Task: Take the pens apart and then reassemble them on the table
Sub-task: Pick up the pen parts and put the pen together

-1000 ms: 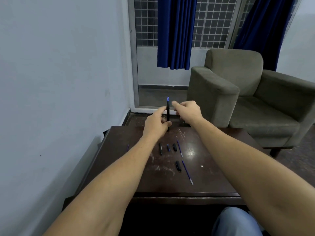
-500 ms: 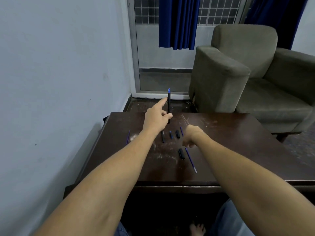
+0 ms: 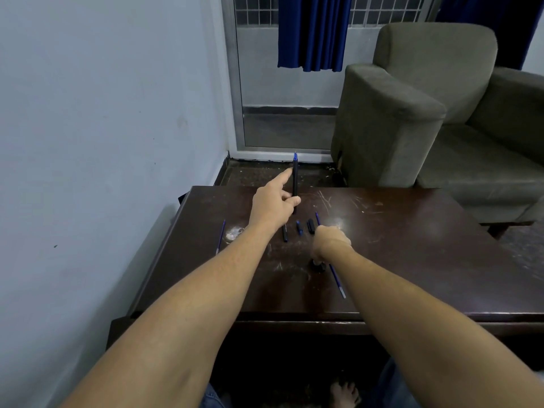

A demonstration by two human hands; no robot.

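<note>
My left hand (image 3: pixel 272 209) holds a black pen (image 3: pixel 294 179) upright above the far part of the dark table (image 3: pixel 412 260), blue tip up, index finger stretched along it. My right hand (image 3: pixel 329 242) is down on the table, fingers curled over a short black pen part (image 3: pixel 318 265); whether it grips the part I cannot tell. Loose parts lie between my hands: a black barrel piece (image 3: pixel 285 233), a small blue piece (image 3: pixel 299 227), a black cap (image 3: pixel 311 225). One blue refill (image 3: pixel 337 279) lies right of my right wrist, another blue refill (image 3: pixel 220 236) at the left.
A grey wall (image 3: pixel 103 142) runs along the table's left side. A grey-green armchair (image 3: pixel 426 113) stands beyond the far right corner. A glass door with a blue curtain (image 3: pixel 312 30) is behind. My knees and a bare foot (image 3: pixel 344 393) show under the near edge.
My right hand left the upright pen and dropped to the table onto the short black part. My left hand keeps the pen upright. The view tilted downward.
</note>
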